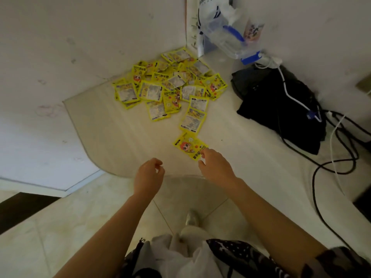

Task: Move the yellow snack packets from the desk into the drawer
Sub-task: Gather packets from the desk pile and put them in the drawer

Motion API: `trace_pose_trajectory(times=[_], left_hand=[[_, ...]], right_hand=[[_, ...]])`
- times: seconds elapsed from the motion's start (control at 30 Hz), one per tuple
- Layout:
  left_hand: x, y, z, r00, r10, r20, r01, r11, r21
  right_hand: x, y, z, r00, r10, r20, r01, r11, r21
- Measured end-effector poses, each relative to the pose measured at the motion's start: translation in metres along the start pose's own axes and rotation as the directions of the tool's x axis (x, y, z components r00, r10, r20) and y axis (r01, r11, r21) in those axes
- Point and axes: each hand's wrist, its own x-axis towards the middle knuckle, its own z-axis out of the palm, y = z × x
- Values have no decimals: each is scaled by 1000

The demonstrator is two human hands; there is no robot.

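A heap of several yellow snack packets (pixel 170 83) lies in the far corner of the pale desk (pixel 124 141). A strip of joined packets (pixel 193 115) trails from the heap toward me. Its nearest packet (pixel 187 146), printed with a red-haired cartoon face, is pinched at its near corner by my right hand (pixel 213 164). My left hand (pixel 149 173) hovers over the desk's front edge, fingers loosely curled, holding nothing. No drawer is in view.
A black bag (pixel 281 105) lies on the desk's right side, with black and white cables (pixel 337 157) running across and off it. A clear plastic bag with blue clip (pixel 232 37) and a white carton stand in the back corner. Tiled floor lies below.
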Motion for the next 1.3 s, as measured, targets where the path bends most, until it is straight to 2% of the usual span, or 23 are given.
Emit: trace_pose_trajectory(times=[0.2,0.37,0.63,0.8,0.93,1.07,1.3], left_hand=[[82,12,-5,996,-85,22,86,996,-18],[160,21,-16,991,-137,1,137,990,-21],[251,32,-19,963,-264,61,269,958,-95],[266,38,-8,954,-288,78,288,957,9],[263,43,1,970,-243,33,234,959,161],[260,44,-1,962,-272,31,265,954,139],[250,26,-9,938,-315,146,296,945,138]], right_hand=[[63,-7,-6,997,29,71,-25,998,-52],[101,-11,-1,987,118,105,-110,991,-79],[123,-26,25,955,291,59,-276,943,-186],[126,-26,33,944,329,43,-317,932,-176],[130,-27,32,928,365,80,-358,929,-94],[132,-26,29,893,423,153,-427,904,-12],[139,-23,24,874,415,252,-413,908,-61]])
